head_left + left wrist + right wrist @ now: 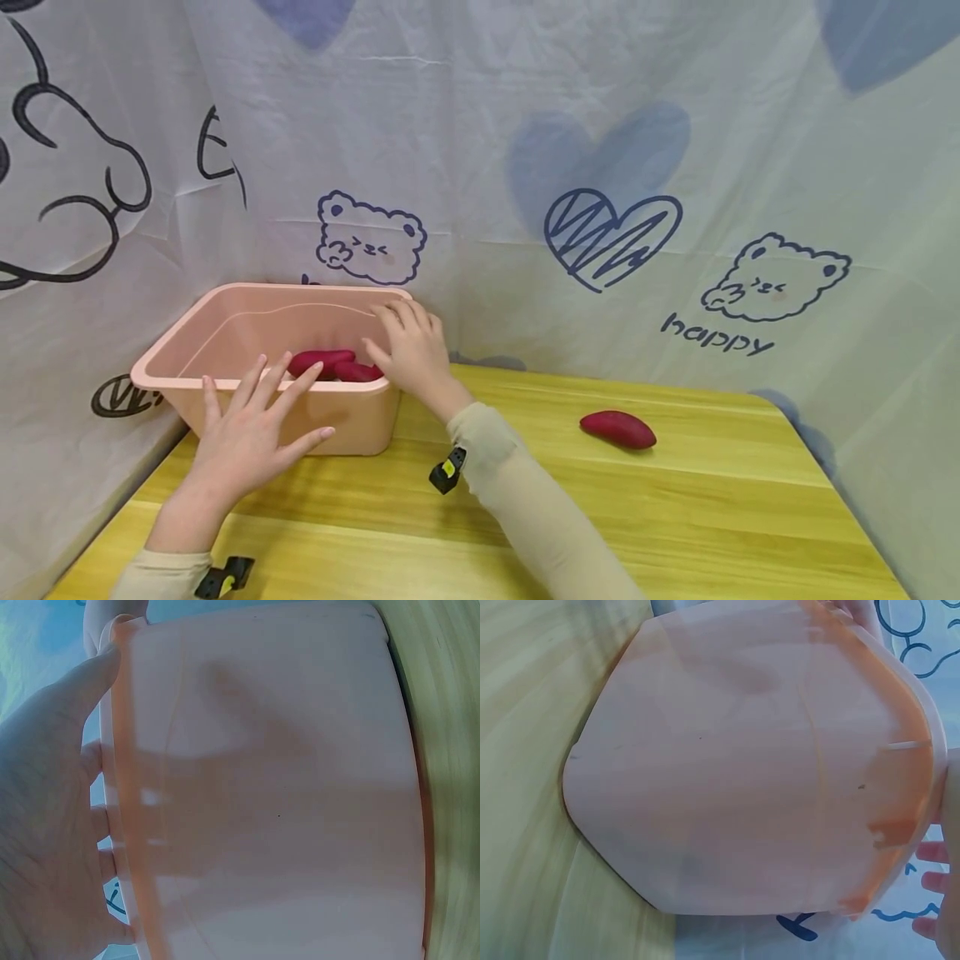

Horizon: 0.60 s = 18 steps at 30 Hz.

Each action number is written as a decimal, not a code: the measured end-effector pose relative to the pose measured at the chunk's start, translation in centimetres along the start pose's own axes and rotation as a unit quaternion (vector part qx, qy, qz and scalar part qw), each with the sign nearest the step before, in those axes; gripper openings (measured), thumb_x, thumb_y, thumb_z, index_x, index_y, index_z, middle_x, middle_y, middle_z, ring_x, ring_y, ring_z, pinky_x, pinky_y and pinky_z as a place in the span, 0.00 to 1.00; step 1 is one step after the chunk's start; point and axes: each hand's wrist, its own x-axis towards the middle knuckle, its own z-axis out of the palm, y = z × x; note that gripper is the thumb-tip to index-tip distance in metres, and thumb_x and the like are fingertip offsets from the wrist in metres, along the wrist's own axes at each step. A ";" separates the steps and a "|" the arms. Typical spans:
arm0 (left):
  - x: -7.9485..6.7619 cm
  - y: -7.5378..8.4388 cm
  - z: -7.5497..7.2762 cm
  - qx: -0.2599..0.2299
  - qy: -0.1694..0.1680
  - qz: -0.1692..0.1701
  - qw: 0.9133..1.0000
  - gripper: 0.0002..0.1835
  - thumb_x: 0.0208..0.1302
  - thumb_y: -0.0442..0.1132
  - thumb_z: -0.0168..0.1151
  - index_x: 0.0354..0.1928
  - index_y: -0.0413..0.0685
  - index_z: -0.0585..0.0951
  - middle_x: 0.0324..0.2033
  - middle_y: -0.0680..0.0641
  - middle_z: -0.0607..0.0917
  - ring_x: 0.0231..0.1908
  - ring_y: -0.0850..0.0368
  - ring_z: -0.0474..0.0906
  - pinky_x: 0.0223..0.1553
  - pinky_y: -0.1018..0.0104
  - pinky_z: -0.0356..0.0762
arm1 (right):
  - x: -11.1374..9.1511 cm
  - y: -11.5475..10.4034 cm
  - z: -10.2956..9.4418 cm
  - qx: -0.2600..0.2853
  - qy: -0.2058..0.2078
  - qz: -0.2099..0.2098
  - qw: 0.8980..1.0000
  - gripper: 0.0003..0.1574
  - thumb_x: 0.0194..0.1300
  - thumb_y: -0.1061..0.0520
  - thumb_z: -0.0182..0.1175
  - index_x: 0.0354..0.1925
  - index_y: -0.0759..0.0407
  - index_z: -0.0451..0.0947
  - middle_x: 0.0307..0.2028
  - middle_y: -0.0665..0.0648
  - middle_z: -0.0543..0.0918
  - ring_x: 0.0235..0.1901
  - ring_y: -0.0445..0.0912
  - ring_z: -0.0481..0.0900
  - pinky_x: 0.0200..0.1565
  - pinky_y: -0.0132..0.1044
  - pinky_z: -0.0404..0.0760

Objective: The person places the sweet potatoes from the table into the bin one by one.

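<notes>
A pink plastic bin (300, 417) stands at the left, and red-purple sweet potatoes (321, 362) lie inside it, partly hidden by its front rim and my left hand. My left hand (243, 437) is spread over the front rim with its fingers straight and holds nothing. In the left wrist view that hand (45, 802) lies along the rim of the bin (285, 750). At the right end of the bin is my right hand (414, 346), its fingers loosely bent over the rim, with nothing seen in them. Another sweet potato (618, 429) lies alone on the table.
The yellow wood-grain table (720, 500) extends to the right of the bin. Behind and to the left hangs a white cloth (480, 167) printed with hearts and bears, close to the bin's back. Small black devices (447, 470) are strapped on both wrists.
</notes>
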 end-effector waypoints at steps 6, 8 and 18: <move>-0.1 -0.1 0.0 0.001 0.005 0.002 1.000 0.46 0.58 0.71 0.57 0.76 0.74 0.51 0.75 0.41 0.56 0.76 0.38 0.43 0.64 0.26 0.14 | -0.8 0.4 -0.4 -0.009 -0.016 -0.011 1.000 0.32 0.69 0.38 0.52 0.67 0.44 0.67 0.65 0.53 0.72 0.68 0.49 0.65 0.66 0.50 0.68; -0.1 -0.1 0.0 0.001 0.005 0.002 1.000 0.46 0.58 0.71 0.56 0.76 0.74 0.51 0.75 0.41 0.56 0.76 0.38 0.43 0.64 0.26 0.14 | -1.1 0.6 -0.5 -0.012 -0.020 -0.014 1.000 0.32 0.70 0.38 0.52 0.68 0.45 0.67 0.66 0.54 0.71 0.69 0.49 0.63 0.67 0.51 0.67; 0.0 0.0 -0.1 0.000 0.001 -0.004 1.000 0.45 0.58 0.71 0.57 0.75 0.75 0.52 0.75 0.41 0.56 0.76 0.38 0.44 0.65 0.27 0.14 | -2.8 1.4 -1.4 0.034 -0.057 -0.003 0.998 0.34 0.71 0.36 0.49 0.70 0.44 0.62 0.71 0.57 0.65 0.74 0.55 0.56 0.70 0.58 0.60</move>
